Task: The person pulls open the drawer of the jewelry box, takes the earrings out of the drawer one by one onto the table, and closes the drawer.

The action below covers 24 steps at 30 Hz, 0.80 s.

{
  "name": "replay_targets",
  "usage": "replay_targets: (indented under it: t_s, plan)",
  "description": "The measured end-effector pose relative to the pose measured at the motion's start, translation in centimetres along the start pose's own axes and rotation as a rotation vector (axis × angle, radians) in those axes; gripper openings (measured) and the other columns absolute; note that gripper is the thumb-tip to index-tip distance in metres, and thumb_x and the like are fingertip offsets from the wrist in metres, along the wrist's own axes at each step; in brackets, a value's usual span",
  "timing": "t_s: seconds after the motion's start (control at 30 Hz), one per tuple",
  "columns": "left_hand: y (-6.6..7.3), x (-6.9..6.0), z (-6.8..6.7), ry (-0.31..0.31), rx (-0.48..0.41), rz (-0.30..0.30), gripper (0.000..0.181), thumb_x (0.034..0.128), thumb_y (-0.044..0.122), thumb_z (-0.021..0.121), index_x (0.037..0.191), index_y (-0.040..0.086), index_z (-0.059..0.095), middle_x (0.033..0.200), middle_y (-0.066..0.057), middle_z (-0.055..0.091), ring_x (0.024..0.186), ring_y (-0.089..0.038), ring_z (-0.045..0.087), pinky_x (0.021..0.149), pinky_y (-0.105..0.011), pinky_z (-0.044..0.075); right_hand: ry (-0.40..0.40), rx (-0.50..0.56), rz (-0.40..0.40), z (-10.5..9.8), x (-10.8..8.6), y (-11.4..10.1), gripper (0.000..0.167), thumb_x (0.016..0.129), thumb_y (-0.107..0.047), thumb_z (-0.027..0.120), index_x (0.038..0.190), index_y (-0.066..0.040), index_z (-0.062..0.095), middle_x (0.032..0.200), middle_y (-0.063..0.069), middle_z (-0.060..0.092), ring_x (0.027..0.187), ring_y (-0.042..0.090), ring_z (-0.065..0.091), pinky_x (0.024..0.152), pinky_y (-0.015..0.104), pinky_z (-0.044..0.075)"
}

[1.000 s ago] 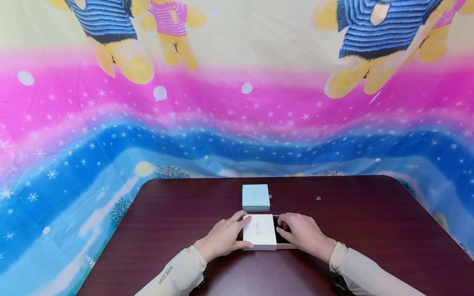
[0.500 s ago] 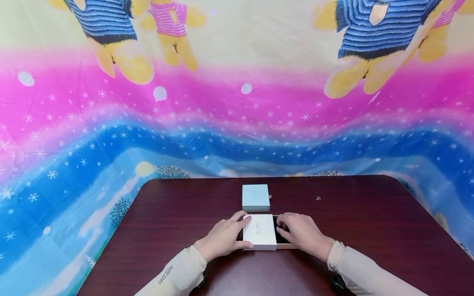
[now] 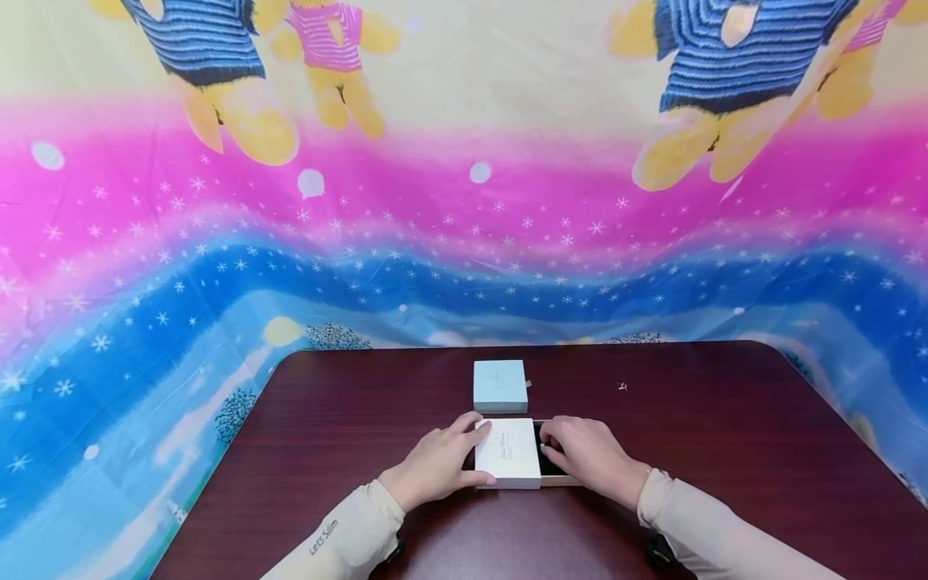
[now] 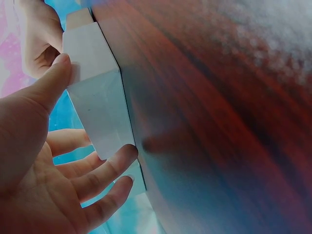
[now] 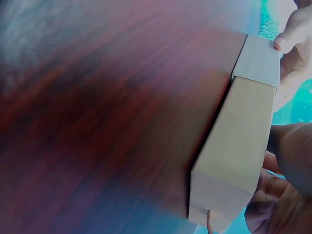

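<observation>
A white slide-out gift box (image 3: 509,455) with small printed lettering lies on the table, its drawer (image 3: 560,482) pulled partway out to the right. The drawer's inside is black. My left hand (image 3: 437,461) grips the white sleeve, thumb on the near side and fingers at the far and left sides. In the left wrist view, the thumb presses the white box (image 4: 92,53). My right hand (image 3: 598,455) is over the drawer, fingers curled down into the black inside; whatever they pinch is hidden. In the right wrist view, a thin cord hangs from the drawer's (image 5: 229,141) end.
Just behind the white box sits a closed pale mint box (image 3: 500,387) with a pink ribbon tab on its right. A tiny silvery piece (image 3: 622,387) lies farther right on the dark red table (image 3: 348,403). A patterned cloth (image 3: 464,201) hangs behind the table.
The right wrist has shifted very slightly to the left, its fingers still in the drawer. The left hand and the white box stay put; the view has tilted slightly.
</observation>
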<state>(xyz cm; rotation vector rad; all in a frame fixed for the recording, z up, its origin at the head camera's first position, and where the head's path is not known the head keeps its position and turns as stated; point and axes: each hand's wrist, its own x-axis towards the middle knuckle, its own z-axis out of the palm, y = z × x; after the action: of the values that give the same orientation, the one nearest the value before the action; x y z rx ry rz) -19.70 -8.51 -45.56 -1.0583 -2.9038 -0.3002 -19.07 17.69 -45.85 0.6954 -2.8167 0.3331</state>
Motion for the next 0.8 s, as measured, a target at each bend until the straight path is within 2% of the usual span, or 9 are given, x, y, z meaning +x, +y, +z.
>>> replay_targets:
  t_s: [0.4, 0.8]
  plan:
    - [0.11, -0.08, -0.01, -0.006, -0.006, -0.009, 0.079, 0.0873, 0.057, 0.072, 0.148, 0.011, 0.053, 0.147, -0.008, 0.052, 0.103, -0.021, 0.07, 0.083, -0.04, 0.056, 0.002, -0.009, -0.004, 0.2, 0.03, -0.07, 0.018, 0.087, -0.017, 0.076, 0.077, -0.023, 0.063, 0.068, -0.014, 0.051, 0.055, 0.0, 0.037, 0.05, 0.021, 0.034]
    - [0.0, -0.02, 0.03, 0.004, -0.003, -0.002, 0.079, 0.0865, 0.057, 0.073, 0.148, 0.011, 0.053, 0.146, -0.007, 0.052, 0.098, -0.022, 0.071, 0.082, -0.039, 0.055, 0.019, -0.026, 0.003, 0.03, -0.04, -0.12, 0.014, 0.088, -0.017, 0.075, 0.079, -0.022, 0.065, 0.069, -0.014, 0.052, 0.056, -0.001, 0.039, 0.052, 0.022, 0.036]
